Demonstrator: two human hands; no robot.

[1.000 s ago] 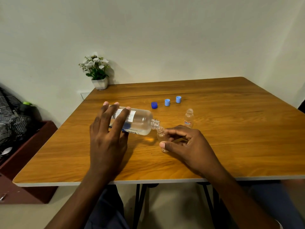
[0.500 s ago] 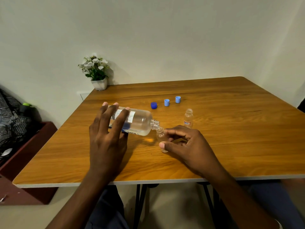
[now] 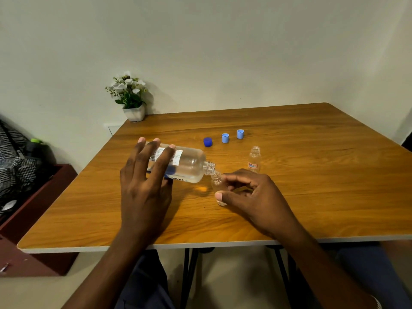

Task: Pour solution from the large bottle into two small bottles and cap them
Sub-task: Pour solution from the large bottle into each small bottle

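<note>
My left hand grips the large clear bottle, which lies tipped almost flat with its open neck pointing right. Its mouth sits right over the mouth of a small clear bottle that stands on the wooden table. My right hand holds that small bottle between thumb and fingers. A second small bottle, uncapped and with a red label, stands upright just behind my right hand. Behind the bottles lie a dark blue cap and two light blue caps.
A small white pot of white flowers stands at the table's back left corner against the wall. Left of the table a dark red shelf carries checked fabric and a dark bag. The table's front edge runs just below my wrists.
</note>
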